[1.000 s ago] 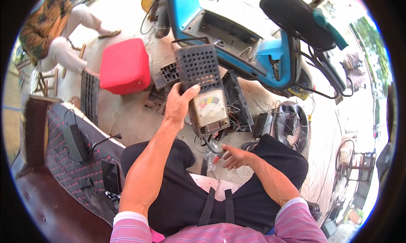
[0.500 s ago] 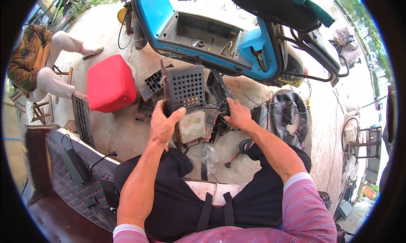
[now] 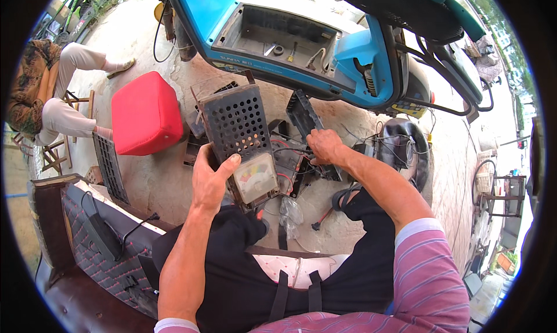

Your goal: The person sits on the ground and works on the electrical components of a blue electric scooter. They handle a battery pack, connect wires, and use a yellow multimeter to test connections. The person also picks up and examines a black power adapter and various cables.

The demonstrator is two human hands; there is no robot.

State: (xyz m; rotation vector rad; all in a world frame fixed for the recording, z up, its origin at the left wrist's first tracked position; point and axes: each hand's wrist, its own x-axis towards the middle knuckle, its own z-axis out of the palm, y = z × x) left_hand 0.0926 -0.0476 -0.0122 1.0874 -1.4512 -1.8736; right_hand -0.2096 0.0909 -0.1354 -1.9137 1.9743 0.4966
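Note:
My left hand (image 3: 210, 179) is wrapped around the lower left side of a battery tester (image 3: 237, 121), a dark metal case with round holes. Its dial meter (image 3: 256, 178) faces up, with the thumb beside it. The tester is tilted to the left over the ground. My right hand (image 3: 326, 147) is closed at the end of a black cable (image 3: 293, 149); the fingertips are partly hidden. Just beyond it leans an open black plastic battery case (image 3: 304, 113). Dark batteries with red wires (image 3: 282, 176) lie between my hands, partly covered by the tester.
A blue electric scooter (image 3: 272, 72) stands ahead, small tools in its open floor compartment. At left are a red padded box (image 3: 146, 113) and a seated person (image 3: 52, 95). A black scooter seat (image 3: 401, 141) and wires lie right. A clear plastic bag (image 3: 290, 214) lies near my feet.
The tester has tilted and shifted left in my left hand, showing more of the wires and batteries. My right hand stays by the battery case. The whole view has shifted slightly.

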